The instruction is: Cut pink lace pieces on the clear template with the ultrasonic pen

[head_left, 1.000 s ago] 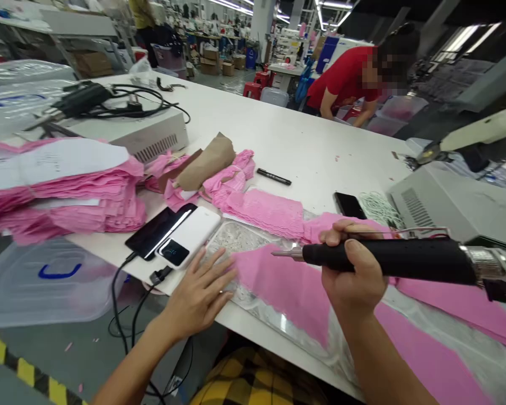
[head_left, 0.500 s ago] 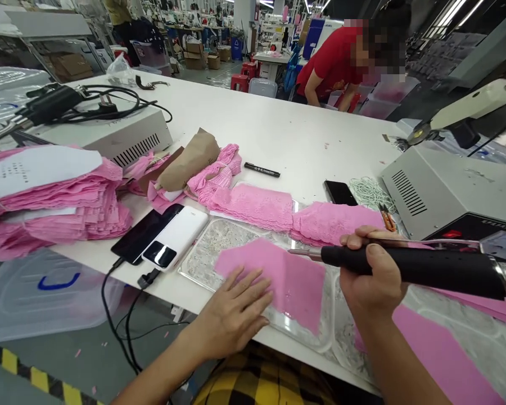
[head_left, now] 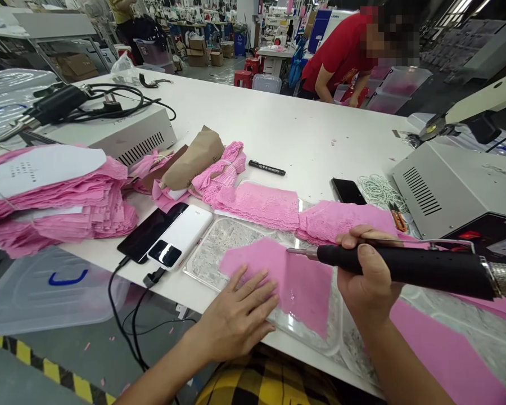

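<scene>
My left hand (head_left: pixel 242 315) lies flat, fingers stretched out, on the left part of a pink fabric piece (head_left: pixel 306 287). That piece rests on a clear plastic lid (head_left: pixel 206 253). In my right hand (head_left: pixel 369 281) is a black-handled handheld ultrasonic tool (head_left: pixel 421 270), its fingers wrapped round the grip. The tool's thin metal tip points left and is at the upper edge of the pink piece; whether it touches cannot be made out. Just behind lie stacks of pink lace pieces (head_left: pixel 261 202). Another pink fabric piece (head_left: pixel 447 354) lies under my right forearm.
A white power bank (head_left: pixel 194 225) and a black phone (head_left: pixel 143 236) with cables lie left. Bundled pink pieces (head_left: pixel 76 197) are stacked at far left. Grey machine boxes (head_left: pixel 472 174) stand right and back left. A marker (head_left: pixel 267 167) lies behind. A person in red bends across the table.
The tool tip has shifted slightly left against the pink piece, to its upper edge. My left hand stays flat on the fabric. The whole view has shifted a little.
</scene>
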Demonstrator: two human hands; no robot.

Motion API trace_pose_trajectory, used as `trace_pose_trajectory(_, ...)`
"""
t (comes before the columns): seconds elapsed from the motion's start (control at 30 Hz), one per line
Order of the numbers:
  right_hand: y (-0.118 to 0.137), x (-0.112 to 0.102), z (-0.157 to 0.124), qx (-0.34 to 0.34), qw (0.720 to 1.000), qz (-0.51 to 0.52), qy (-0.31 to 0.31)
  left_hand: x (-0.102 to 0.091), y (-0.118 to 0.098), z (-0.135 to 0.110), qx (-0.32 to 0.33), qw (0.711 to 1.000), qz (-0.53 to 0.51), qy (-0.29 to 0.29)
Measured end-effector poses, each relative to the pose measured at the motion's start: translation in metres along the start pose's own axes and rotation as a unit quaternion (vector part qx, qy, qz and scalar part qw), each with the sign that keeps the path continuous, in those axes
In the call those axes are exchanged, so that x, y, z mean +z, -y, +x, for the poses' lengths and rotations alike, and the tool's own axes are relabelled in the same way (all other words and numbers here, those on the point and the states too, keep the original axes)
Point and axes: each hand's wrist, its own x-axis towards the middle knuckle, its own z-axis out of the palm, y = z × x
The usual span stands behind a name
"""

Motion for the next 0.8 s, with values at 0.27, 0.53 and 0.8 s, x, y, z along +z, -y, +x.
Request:
trace_pose_trajectory(0.27, -0.002, 0.0, 0.001, -0.011, 1.0, 0.001, 0.016, 0.0, 0.001, -0.001, -0.002, 1.0, -0.01, -0.004)
trace_pose_trajectory(0.53, 0.017, -0.021, 0.015, -0.038, 0.997, -0.005, -0.066, -0.001, 0.001, 0.001, 0.006, 1.0, 0.002, -0.01)
trace_pose_trajectory(0.8, 0.017, -0.028, 0.01, -0.041, 0.998, -0.032, -0.043, -0.002, 0.001, 0.001, 0.006, 1.0, 0.007, -0.005)
